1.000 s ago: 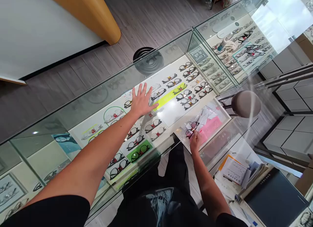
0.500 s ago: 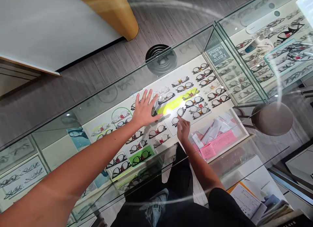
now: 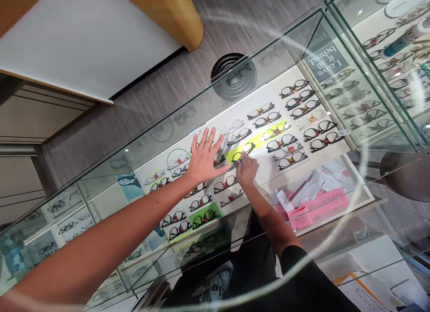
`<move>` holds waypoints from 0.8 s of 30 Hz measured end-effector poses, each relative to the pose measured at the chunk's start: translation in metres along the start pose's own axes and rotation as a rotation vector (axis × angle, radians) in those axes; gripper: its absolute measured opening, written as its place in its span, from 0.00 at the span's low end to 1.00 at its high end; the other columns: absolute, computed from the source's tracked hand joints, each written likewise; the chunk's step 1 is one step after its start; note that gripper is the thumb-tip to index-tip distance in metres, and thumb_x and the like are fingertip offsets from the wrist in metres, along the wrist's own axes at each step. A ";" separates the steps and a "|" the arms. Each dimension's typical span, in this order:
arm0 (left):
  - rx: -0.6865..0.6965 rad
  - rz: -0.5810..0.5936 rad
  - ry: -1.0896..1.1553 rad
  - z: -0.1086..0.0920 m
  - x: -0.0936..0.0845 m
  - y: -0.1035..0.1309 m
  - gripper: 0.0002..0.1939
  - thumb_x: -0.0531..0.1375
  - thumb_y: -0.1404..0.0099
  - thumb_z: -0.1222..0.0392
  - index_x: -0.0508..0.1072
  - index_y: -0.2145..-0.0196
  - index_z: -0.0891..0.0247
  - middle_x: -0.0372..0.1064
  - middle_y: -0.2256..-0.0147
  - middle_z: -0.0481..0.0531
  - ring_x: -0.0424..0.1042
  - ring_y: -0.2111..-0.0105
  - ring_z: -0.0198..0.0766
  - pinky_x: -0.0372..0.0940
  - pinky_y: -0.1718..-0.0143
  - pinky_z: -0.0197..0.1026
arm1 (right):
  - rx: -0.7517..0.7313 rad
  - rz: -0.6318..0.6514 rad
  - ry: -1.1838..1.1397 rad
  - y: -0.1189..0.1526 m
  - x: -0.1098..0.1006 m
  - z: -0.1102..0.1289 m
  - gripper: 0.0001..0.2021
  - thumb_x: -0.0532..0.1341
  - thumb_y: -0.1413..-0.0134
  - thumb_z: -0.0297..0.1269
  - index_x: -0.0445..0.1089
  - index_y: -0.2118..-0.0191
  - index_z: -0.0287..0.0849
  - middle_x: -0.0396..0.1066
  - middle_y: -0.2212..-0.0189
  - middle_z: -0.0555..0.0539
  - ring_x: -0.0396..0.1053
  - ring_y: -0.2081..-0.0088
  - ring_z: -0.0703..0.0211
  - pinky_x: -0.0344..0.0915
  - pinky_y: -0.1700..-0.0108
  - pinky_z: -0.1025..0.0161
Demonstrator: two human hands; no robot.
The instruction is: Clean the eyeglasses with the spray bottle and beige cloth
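Note:
My left hand (image 3: 205, 162) is spread flat on or just above the glass display case, over rows of eyeglasses. Just right of it, my right hand (image 3: 247, 168) has its fingers closed on a pair of dark-rimmed glasses (image 3: 243, 152), which lies over the yellow strip (image 3: 260, 141). Several other frames surround the hands, among them a pair on a green card (image 3: 204, 217) nearer my body and a row (image 3: 294, 88) at the upper right. The fingertips of the right hand are partly hidden.
Pink and white papers (image 3: 316, 197) lie in the tray at the right. A glass divider (image 3: 372, 74) and a sign (image 3: 325, 61) stand farther right. Beyond the case are a black round base (image 3: 231, 74) on the floor and a white counter (image 3: 101, 38).
My right hand has carried the dark-rimmed glasses left, from the white area onto the yellow strip, closer to my left hand. The left hand stays spread; the camera view has shifted.

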State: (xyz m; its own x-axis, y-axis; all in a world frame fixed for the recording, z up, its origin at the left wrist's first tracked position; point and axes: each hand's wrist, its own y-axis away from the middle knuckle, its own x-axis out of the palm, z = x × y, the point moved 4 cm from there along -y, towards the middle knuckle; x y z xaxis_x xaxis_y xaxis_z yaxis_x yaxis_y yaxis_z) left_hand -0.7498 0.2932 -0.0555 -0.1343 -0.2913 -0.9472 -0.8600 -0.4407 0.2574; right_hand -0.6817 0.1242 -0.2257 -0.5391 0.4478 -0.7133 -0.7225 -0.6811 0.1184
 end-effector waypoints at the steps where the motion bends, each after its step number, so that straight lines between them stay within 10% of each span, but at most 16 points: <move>1: -0.005 0.007 -0.002 0.000 0.000 0.000 0.57 0.62 0.33 0.29 0.50 0.18 0.61 0.29 0.17 0.63 0.32 0.18 0.66 0.24 0.21 0.68 | 0.008 0.003 0.000 -0.001 0.002 0.001 0.27 0.52 0.22 0.46 0.69 0.28 0.42 0.75 0.35 0.34 0.64 0.44 0.38 0.56 0.43 0.44; 24: -0.009 0.025 -0.036 0.000 0.001 0.001 0.56 0.60 0.32 0.29 0.47 0.18 0.60 0.28 0.17 0.61 0.31 0.18 0.64 0.23 0.21 0.67 | 0.113 -0.065 -0.031 0.000 0.015 0.013 0.30 0.48 0.21 0.51 0.64 0.25 0.41 0.73 0.34 0.32 0.63 0.45 0.35 0.56 0.45 0.39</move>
State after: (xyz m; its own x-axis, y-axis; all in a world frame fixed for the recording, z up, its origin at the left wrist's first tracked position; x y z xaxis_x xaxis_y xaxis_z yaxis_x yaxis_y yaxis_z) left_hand -0.7506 0.2929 -0.0563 -0.1736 -0.2720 -0.9465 -0.8518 -0.4410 0.2829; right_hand -0.6958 0.1382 -0.2275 -0.5015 0.5079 -0.7004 -0.7997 -0.5810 0.1514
